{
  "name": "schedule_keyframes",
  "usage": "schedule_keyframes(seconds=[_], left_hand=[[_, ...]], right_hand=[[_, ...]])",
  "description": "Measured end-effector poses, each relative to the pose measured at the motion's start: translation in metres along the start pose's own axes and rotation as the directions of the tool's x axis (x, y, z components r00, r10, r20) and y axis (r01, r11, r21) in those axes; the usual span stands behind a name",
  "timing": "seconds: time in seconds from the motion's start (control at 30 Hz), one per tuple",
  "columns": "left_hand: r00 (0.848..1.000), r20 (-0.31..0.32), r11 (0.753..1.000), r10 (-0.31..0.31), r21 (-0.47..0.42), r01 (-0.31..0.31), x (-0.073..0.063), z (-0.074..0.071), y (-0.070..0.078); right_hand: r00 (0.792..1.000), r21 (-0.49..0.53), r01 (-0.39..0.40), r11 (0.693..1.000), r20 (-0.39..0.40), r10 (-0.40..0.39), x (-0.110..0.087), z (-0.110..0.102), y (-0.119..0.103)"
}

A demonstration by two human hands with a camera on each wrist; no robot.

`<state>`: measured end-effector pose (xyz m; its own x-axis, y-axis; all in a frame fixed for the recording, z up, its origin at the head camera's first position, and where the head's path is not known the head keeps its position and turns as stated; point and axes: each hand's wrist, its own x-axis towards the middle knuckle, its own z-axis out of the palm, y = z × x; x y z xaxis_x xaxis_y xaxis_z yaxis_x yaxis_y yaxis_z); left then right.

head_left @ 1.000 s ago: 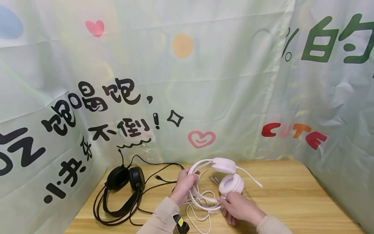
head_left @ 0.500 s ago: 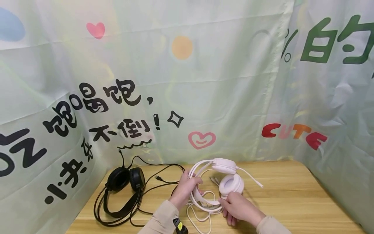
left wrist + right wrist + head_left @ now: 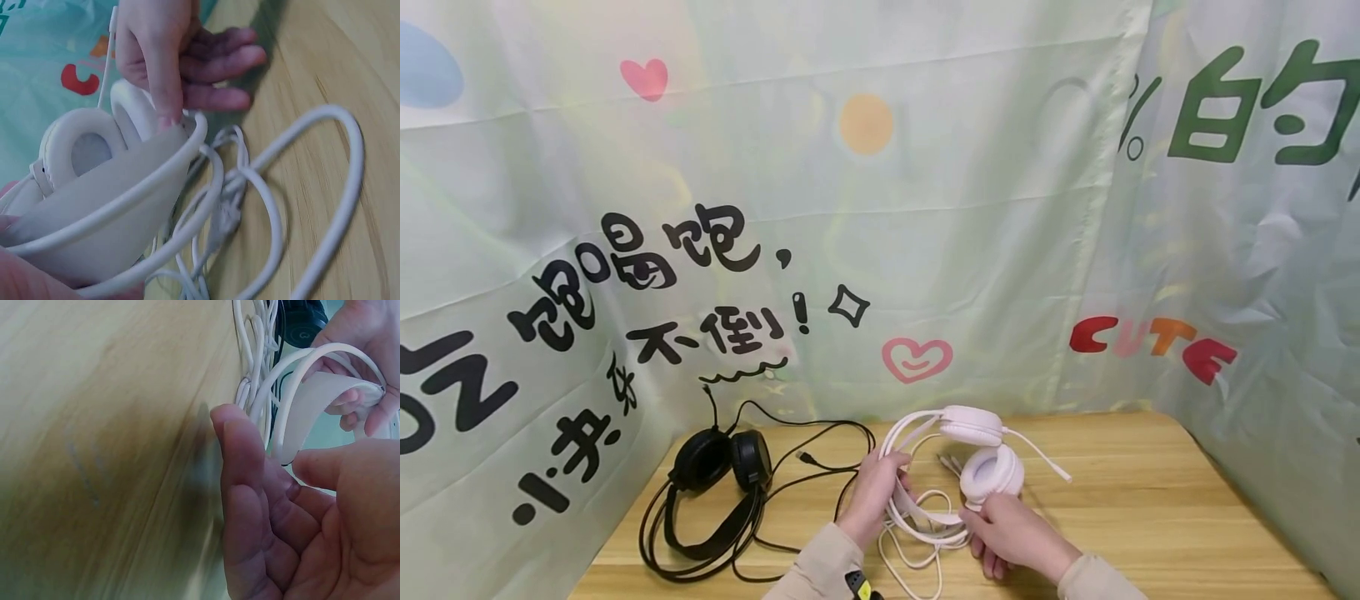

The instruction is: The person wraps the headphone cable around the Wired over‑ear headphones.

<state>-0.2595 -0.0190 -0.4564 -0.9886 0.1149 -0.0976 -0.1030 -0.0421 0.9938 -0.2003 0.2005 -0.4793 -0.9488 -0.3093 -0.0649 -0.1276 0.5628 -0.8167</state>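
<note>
As both light sleeves (image 3: 823, 560) come in at the near edge, a dark wrist device (image 3: 859, 585) with a yellow mark shows at the left cuff. Right hand (image 3: 1017, 529): thumb and index finger pinch the near end of the inner band on the white headset (image 3: 973, 425); remaining fingers lie free of it, above the wood in the right wrist view. Left hand (image 3: 872, 493): grasping the curved headband on its left side, fingers through to the inner band.

White headset position: over the table (image 3: 1165, 508), just right of centre, headband arc toward the left, both ear cups toward the right. One cup sits beyond the other; the nearer is just past the right hand. Whether either cup bears on the wood: cannot tell. Microphone boom (image 3: 1037, 454) slants out rightward from the far cup. White cable (image 3: 354, 169) lies in loose loops beneath and beside the headband; pale plugs (image 3: 950, 462) show left of the nearer cup.

Black headset (image 3: 751, 458) rests to the left, well apart from the white one, untouched, headband toward the near side. Its black cable trails rightward, passing behind the left hand; one black plug (image 3: 806, 457) lies between.

Behind the table: pale green printed cloth (image 3: 985, 250).
</note>
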Motion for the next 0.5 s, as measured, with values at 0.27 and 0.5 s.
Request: schedule_keyframes(seconds=[0.27,0.5], left_hand=[[0.987,-0.151,0.998,0.050,-0.023,-0.054,0.003,0.010,0.009],[0.982,-0.184,0.998,0.049,-0.034,-0.056,0.008,0.001,0.013]], right_hand=[[1.000,-0.005,0.021,1.000,-0.004,-0.021,0.000,-0.001,-0.005],[0.998,-0.013,0.067,0.998,0.015,-0.067,-0.007,-0.005,-0.006]])
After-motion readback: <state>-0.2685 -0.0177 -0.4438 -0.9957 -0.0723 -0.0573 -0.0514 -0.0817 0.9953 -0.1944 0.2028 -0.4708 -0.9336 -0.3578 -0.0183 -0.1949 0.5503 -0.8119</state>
